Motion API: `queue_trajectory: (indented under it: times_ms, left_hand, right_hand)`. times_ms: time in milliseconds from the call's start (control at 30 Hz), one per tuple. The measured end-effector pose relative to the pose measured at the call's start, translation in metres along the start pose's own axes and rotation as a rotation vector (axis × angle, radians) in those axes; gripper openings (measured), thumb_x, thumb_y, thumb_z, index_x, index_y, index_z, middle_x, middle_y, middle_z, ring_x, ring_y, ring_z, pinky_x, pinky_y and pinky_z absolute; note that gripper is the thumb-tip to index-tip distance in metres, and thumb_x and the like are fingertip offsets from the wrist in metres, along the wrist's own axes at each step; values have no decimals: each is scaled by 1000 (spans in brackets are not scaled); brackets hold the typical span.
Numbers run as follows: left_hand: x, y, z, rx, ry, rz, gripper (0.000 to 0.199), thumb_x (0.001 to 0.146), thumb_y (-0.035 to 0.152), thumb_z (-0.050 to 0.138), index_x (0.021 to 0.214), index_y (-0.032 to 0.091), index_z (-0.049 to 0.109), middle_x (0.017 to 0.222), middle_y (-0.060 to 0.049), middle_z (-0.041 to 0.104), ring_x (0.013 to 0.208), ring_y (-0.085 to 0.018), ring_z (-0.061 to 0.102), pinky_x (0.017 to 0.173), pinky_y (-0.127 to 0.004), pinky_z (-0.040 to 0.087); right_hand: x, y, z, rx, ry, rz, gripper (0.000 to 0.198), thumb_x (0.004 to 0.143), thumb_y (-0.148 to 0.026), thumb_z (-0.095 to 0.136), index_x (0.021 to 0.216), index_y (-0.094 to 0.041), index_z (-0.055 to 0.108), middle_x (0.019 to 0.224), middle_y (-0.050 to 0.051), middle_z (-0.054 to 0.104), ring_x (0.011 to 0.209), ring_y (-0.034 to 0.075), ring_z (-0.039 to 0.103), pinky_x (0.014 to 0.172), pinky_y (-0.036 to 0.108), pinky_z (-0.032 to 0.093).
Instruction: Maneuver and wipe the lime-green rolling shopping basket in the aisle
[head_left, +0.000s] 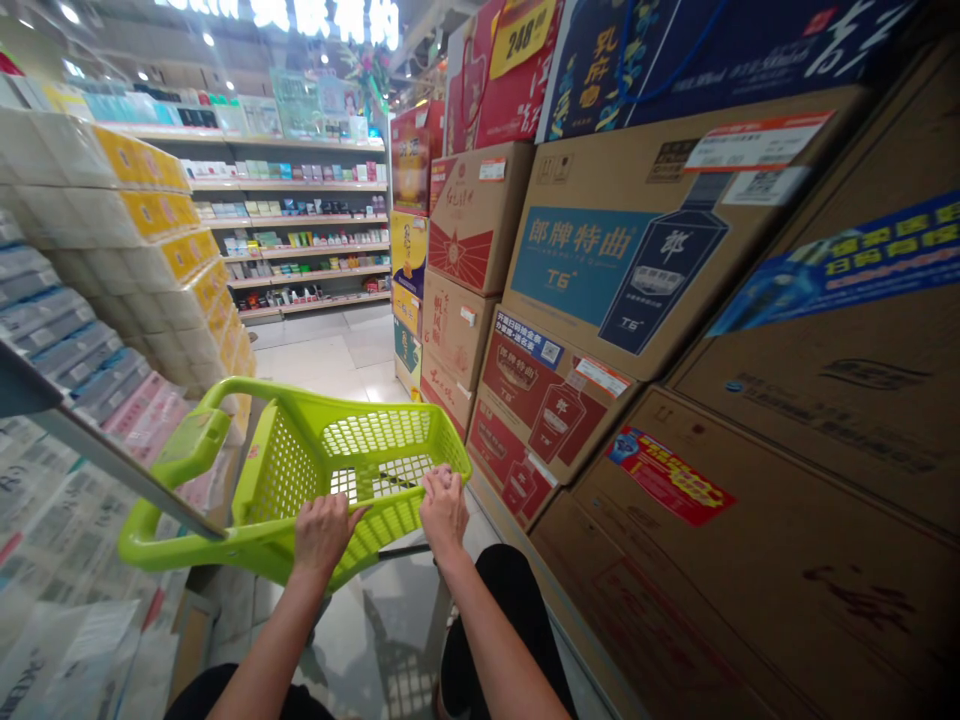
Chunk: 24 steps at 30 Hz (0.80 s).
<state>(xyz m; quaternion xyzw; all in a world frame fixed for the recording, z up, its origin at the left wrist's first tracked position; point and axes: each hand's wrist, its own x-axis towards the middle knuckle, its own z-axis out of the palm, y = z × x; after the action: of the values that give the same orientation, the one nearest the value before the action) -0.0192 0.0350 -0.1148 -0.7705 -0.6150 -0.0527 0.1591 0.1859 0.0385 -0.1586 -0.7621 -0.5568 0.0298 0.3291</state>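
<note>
A lime-green plastic shopping cart [281, 465] with perforated walls stands in front of me, turned sideways. Its basket looks empty, and its looped handle points to the left. My left hand [324, 535] is closed over the near side rim, thumb stretched along the edge toward the right. Further right, near the basket's front corner, my right hand [444, 508] grips the same rim with curled fingers. Parts of the fingers of both hands are hidden behind the rim. A grey metal pole [127, 465] slants down from the left edge of the view, its lower end overlapping the cart's side.
Stacked cardboard cartons [577, 250] rise close on my right. On the left stand piles of wrapped tissue packs [161, 240] and other packaged goods [67, 330]. Shelves [300, 220] of small products line the back, beyond a tiled floor [330, 345]. My dark-clothed knees show below.
</note>
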Motion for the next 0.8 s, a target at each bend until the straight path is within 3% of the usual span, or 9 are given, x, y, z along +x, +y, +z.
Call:
queue_trajectory:
  times_ms: [100,167,300,400,500,667,733,800]
  left_hand:
    - [1,0,-1,11,-1,4,51,95,53,26,84,17,61,82,-13,66,82,-27,58,74,-37,32]
    - [0,-2,-1,11,3,3,51,95,53,27,84,17,61,81,-13,65,82,-27,58,74,-36,32]
    - [-2,-5,0,-9,30,10,48,95,51,30,83,17,61,79,-13,65,80,-26,58,73,-35,31]
    - [0,-5,2,-17,63,7,46,95,49,32,81,16,61,78,-13,65,78,-27,58,71,-35,30]
    - [3,-3,3,3,90,5,46,95,50,33,79,16,61,76,-12,65,77,-27,58,70,-35,30]
    - [3,-5,4,20,112,11,43,95,48,34,78,18,60,75,-10,65,76,-26,58,70,-35,29]
    - [1,-7,3,27,111,14,43,95,48,35,78,18,60,75,-10,65,76,-25,58,71,-35,30]
    - [0,-9,3,34,106,17,43,95,48,34,78,18,60,75,-10,65,76,-25,58,71,-35,30]
  right_hand:
    - [-19,-14,7,69,-32,-229,43,86,-14,51,123,-32,63,107,7,53,99,20,51,81,28,45]
    - [-20,-7,3,91,-65,-282,45,86,-15,52,125,-35,62,108,6,54,100,19,51,82,26,44]
    - [5,21,-13,63,-79,-72,40,85,-14,53,114,-37,68,104,3,54,91,16,53,71,22,42]
    - [20,23,-16,7,-65,66,35,87,-16,50,110,-34,69,103,4,53,86,15,53,68,22,41]
    - [14,7,-8,-3,-61,36,34,87,-16,50,111,-32,69,105,5,53,91,17,52,71,23,42]
    - [-12,2,2,94,-79,-202,51,84,-13,51,127,-38,60,110,5,53,105,18,52,79,24,44]
    - [-13,16,2,112,-68,-149,54,83,-13,51,129,-40,58,108,4,54,100,17,54,75,22,44]
    - [-8,33,3,116,-22,-8,54,83,-13,49,130,-37,59,105,4,54,91,17,56,70,22,44]
